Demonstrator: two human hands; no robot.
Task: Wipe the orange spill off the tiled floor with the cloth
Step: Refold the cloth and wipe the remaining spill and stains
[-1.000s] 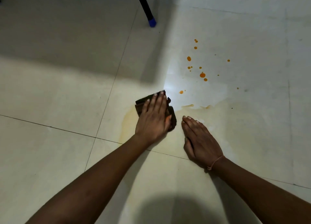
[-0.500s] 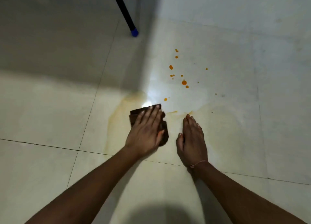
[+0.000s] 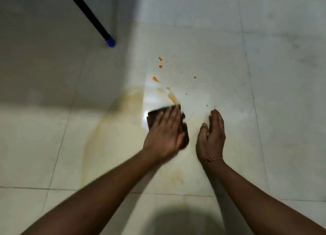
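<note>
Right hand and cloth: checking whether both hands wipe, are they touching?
Apart. Head view shows bare tile between the right hand and the cloth; only the left hand presses it.

Glossy cream tiled floor (image 3: 282, 111) with dark grout lines (image 3: 23, 187); bright glare (image 3: 151, 102) at centre, shadow upper left around a blue-tipped black pole (image 3: 90, 17).

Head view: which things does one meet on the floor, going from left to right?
Black pole with blue tip → left hand pressing flat on the brown cloth → right hand.
</note>
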